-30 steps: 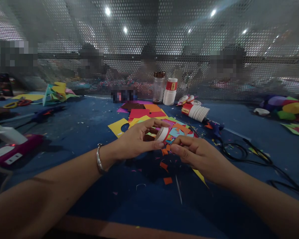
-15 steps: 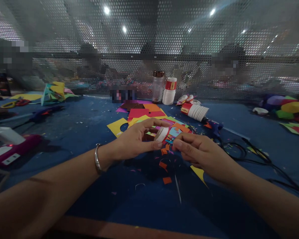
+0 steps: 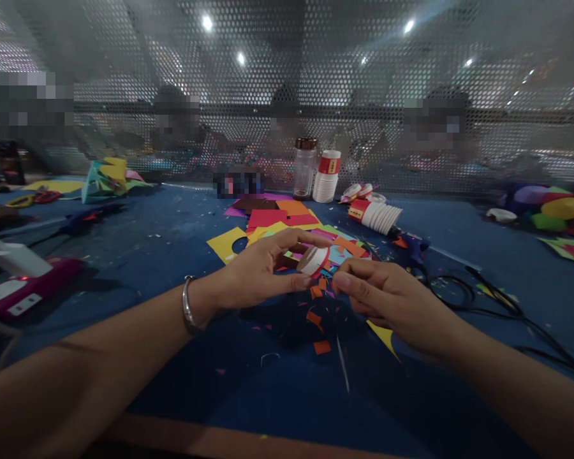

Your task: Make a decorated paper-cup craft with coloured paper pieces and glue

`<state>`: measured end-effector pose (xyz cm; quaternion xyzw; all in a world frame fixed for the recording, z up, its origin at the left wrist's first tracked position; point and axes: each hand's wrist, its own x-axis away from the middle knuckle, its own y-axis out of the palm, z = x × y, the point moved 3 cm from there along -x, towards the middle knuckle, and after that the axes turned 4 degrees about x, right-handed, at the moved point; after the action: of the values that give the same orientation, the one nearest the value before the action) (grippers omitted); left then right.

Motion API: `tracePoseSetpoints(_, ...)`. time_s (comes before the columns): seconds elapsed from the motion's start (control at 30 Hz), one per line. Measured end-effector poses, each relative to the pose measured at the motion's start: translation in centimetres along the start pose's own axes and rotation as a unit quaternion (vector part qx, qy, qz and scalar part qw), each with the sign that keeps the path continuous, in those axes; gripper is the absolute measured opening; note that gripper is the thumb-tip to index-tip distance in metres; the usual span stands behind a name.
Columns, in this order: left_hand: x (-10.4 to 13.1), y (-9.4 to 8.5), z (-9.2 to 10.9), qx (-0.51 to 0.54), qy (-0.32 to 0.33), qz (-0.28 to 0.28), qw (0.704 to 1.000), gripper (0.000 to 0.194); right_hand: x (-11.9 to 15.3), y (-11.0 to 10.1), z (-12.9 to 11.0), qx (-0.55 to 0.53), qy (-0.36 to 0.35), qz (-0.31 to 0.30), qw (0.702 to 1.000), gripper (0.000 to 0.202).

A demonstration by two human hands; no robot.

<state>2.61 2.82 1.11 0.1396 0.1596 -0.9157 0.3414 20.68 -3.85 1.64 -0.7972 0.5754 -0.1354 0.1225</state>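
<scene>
My left hand [image 3: 263, 271], with a silver bangle at the wrist, curls its thumb and fingers around a small white paper-cup piece [image 3: 312, 261] with a red rim. Just right of it, my right hand [image 3: 380, 290] has its thumb and index finger pinched together; what they hold, if anything, is too small to name. Beyond the hands lie coloured paper sheets, a red one [image 3: 266, 218] among them. Orange scraps [image 3: 322, 347] lie below the cup piece on the blue table [image 3: 182, 376].
A clear jar [image 3: 305, 171] and stacked paper cups [image 3: 325, 182] stand at the back. More cups [image 3: 380, 215] lie beside a glue gun [image 3: 414, 245] and black cable [image 3: 511, 306]. A magenta power strip [image 3: 52, 280] sits left.
The view has shifted very slightly. My left index finger has straightened a little over the cup piece; my right hand keeps its pinch.
</scene>
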Motion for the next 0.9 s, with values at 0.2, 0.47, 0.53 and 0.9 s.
tracePoseSetpoints(0.2, -0.05, -0.10, -0.18, 0.007, 0.003, 0.003, 1.000, 0.045, -0.08, 0.14, 0.20, -0.040, 0.014, -0.009, 0.999, 0.040)
tracePoseSetpoints(0.47, 0.03, -0.17, -0.14, -0.002, 0.006, -0.006, 1.000, 0.045, -0.28, 0.14, 0.26, -0.054, 0.021, -0.010, 0.998, 0.039)
tracePoseSetpoints(0.53, 0.04, -0.18, -0.08, -0.002, 0.007, -0.007, 1.000, 0.045, -0.23, 0.12, 0.27, -0.053, 0.022, -0.011, 0.998, 0.039)
tracePoseSetpoints(0.9, 0.09, -0.20, 0.36, -0.047, 0.031, 0.002, 0.998, 0.046, -0.11, 0.12, -0.01, -0.028, 0.018, -0.011, 0.999, 0.043)
